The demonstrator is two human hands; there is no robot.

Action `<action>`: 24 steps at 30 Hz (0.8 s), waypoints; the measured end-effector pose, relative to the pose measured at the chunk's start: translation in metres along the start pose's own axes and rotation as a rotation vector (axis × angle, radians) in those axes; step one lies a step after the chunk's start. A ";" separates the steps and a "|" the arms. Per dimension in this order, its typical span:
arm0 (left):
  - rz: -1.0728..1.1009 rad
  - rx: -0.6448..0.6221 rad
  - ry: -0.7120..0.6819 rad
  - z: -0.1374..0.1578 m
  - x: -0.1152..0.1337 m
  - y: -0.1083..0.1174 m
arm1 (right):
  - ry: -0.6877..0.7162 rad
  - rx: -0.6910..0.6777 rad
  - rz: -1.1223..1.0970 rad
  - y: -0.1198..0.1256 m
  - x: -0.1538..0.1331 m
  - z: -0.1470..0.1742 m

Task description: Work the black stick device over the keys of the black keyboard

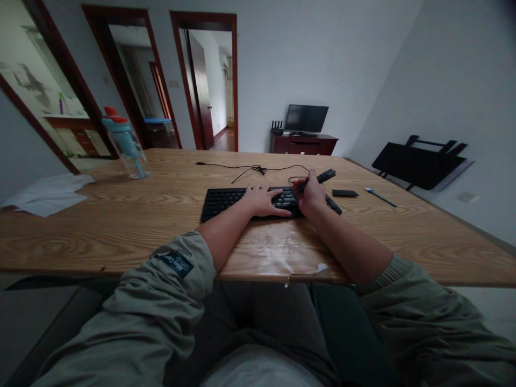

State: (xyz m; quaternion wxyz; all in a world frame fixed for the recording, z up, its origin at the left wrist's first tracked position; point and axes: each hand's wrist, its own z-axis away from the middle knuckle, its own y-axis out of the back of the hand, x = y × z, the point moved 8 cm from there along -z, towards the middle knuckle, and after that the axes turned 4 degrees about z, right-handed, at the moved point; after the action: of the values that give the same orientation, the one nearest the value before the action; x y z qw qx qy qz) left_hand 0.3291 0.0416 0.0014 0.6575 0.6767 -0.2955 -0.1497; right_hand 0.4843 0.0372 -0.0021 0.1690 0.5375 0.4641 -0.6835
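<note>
A black keyboard lies on the wooden table in front of me. My left hand rests flat on its keys, fingers spread. My right hand is closed around a thin black tool, whose tip points down at the keys near the keyboard's right part. The tool's far end sticks up to the right. A black cable runs from behind the keyboard across the table.
A small black flat object and a blue-tipped stick lie right of the keyboard. A clear bottle with a red-and-blue lid stands far left, beside white paper. A folded black chair leans on the right wall.
</note>
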 end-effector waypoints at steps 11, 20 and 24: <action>-0.001 0.002 0.004 -0.001 0.001 0.002 | 0.152 -0.033 0.002 -0.012 -0.032 -0.004; 0.011 0.089 -0.091 0.005 0.004 0.009 | 0.210 -0.121 0.024 -0.015 -0.037 -0.003; 0.042 0.172 -0.254 0.008 0.009 0.016 | 0.243 -0.262 0.157 -0.011 -0.054 -0.010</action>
State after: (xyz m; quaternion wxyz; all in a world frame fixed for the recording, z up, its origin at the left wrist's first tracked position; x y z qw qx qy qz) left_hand 0.3282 0.0300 0.0184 0.5573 0.6999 -0.4023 -0.1943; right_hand 0.5017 0.0366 0.0509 0.2332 0.6239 0.5228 -0.5320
